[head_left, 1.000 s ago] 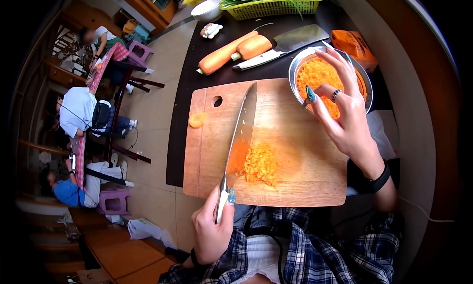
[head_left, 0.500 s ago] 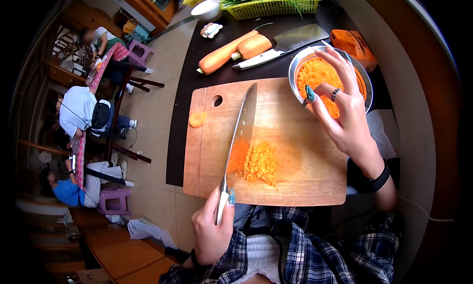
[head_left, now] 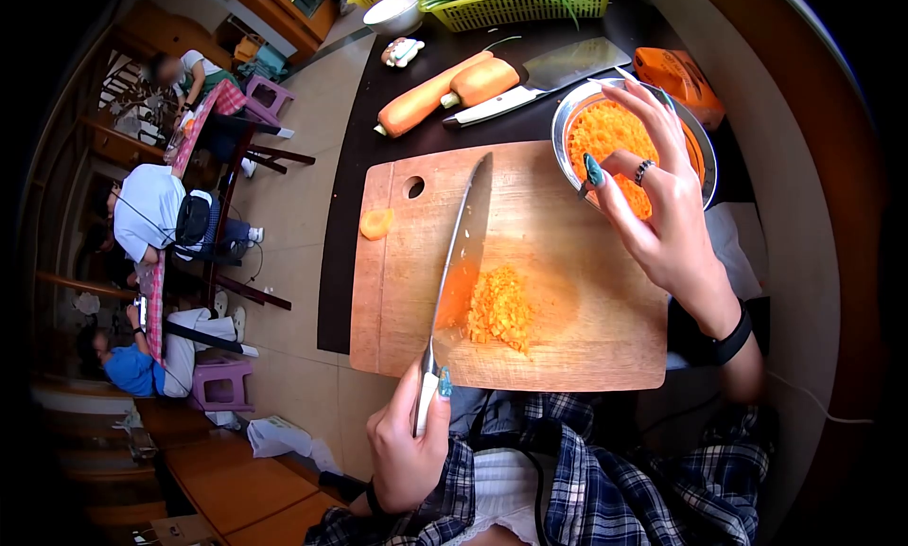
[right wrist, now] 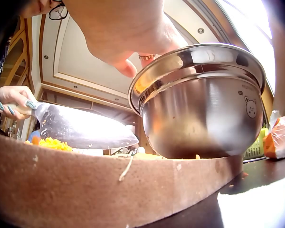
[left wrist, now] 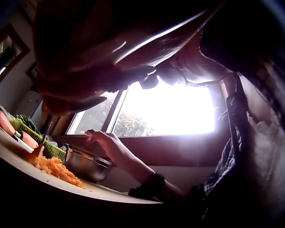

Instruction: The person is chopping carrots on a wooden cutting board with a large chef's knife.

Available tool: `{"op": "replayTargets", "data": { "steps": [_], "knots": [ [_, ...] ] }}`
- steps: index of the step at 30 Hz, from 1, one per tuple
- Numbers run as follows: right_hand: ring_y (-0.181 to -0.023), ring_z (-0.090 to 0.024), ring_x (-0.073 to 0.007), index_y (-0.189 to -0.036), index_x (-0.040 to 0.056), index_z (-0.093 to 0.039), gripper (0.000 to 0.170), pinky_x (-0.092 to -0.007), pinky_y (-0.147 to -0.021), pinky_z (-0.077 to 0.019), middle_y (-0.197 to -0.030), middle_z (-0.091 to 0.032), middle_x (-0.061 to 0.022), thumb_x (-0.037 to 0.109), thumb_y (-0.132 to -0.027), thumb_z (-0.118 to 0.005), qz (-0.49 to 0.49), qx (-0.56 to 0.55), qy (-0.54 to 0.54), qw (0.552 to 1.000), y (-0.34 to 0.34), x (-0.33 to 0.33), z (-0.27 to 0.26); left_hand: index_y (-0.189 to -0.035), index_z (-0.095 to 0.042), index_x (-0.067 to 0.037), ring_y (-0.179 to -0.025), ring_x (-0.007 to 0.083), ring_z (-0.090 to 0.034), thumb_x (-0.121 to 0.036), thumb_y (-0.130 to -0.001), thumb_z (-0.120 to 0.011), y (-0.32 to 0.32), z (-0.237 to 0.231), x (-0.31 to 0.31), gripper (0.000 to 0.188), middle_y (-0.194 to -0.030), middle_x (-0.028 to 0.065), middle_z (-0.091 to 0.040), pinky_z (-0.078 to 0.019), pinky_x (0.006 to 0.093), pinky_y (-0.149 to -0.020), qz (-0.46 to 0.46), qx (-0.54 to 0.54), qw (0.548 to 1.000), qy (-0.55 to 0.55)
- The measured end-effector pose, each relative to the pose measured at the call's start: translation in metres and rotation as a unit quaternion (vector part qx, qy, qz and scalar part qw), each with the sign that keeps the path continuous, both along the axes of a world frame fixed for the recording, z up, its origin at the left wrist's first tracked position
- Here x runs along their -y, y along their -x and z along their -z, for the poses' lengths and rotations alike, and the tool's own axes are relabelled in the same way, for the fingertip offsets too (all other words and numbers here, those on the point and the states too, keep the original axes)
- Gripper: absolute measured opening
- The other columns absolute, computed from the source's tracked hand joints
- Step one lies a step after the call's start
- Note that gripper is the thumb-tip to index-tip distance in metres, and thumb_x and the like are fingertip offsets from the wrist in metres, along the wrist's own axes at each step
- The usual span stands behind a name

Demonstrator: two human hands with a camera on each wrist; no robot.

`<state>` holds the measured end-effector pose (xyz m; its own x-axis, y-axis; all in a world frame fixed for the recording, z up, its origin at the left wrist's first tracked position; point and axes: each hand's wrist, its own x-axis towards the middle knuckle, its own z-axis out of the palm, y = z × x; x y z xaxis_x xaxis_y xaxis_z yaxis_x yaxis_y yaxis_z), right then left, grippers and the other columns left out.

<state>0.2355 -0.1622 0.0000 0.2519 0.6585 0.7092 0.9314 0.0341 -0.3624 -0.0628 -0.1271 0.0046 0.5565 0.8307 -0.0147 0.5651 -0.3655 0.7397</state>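
My left hand (head_left: 409, 442) grips the pale handle of a broad kitchen knife (head_left: 463, 234). The blade stands on the wooden cutting board (head_left: 605, 328), along the left side of a heap of finely diced carrot (head_left: 501, 309). Over the steel bowl (right wrist: 199, 114) is my right hand (head_left: 667, 205), its thumb bent and its other fingers spread toward the far rim. Diced carrot (head_left: 610, 139) lies in that bowl, partly covered by the hand. A carrot slice (head_left: 376, 224) lies near the board's left edge.
Behind the board lie a long carrot (head_left: 416, 103), a shorter carrot piece (head_left: 487, 80) and a cleaver (head_left: 577, 63). An orange packet (head_left: 676, 80) is beyond the bowl. Farther back are a white bowl (head_left: 392, 14) and a yellow basket (head_left: 520, 8) of greens. People sit at tables to the left.
The head view has shifted slightly, so the board and the things behind it appear a little higher. Both hands and the knife keep their places.
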Motion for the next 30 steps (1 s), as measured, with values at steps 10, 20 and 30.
{"op": "replayTargets", "data": {
  "steps": [10, 20, 30],
  "knots": [
    [-0.129, -0.035, -0.0392, -0.073, -0.0023, -0.062, 0.012, -0.055, -0.107, -0.0221, -0.13, -0.046, -0.0212, 0.01, -0.075, -0.062, 0.0, -0.003, -0.002, 1.0, 0.0, 0.0, 0.0, -0.117, -0.053, 0.007, -0.081, 0.0321, -0.067, -0.005, -0.083, -0.057, 0.003, -0.006, 0.01, 0.036, -0.087, 0.0242, -0.063, -0.0511, 0.0349, -0.069, -0.041, -0.006, 0.999, 0.032],
    [-0.129, -0.037, -0.0381, -0.073, -0.0023, -0.063, 0.012, -0.0539, -0.108, -0.0222, -0.13, -0.047, -0.0209, 0.009, -0.076, -0.062, -0.003, -0.006, -0.003, 1.0, -0.001, 0.0, 0.002, -0.117, -0.053, 0.009, -0.082, 0.0341, -0.067, -0.003, -0.081, -0.057, 0.007, 0.004, 0.016, 0.038, -0.092, 0.0254, -0.063, -0.0518, 0.035, -0.07, -0.028, -0.002, 0.999, 0.047],
    [-0.132, -0.033, -0.0386, -0.076, -0.0022, -0.064, 0.008, -0.0499, -0.107, -0.0261, -0.134, -0.046, -0.018, 0.005, -0.075, -0.06, 0.004, 0.005, 0.012, 1.0, -0.001, 0.0, 0.0, -0.117, -0.053, 0.009, -0.079, 0.0331, -0.067, -0.002, -0.079, -0.057, 0.014, 0.011, 0.008, 0.039, -0.092, 0.025, -0.064, -0.0523, 0.0343, -0.067, 0.008, -0.017, 1.0, -0.013]
  ]
}}
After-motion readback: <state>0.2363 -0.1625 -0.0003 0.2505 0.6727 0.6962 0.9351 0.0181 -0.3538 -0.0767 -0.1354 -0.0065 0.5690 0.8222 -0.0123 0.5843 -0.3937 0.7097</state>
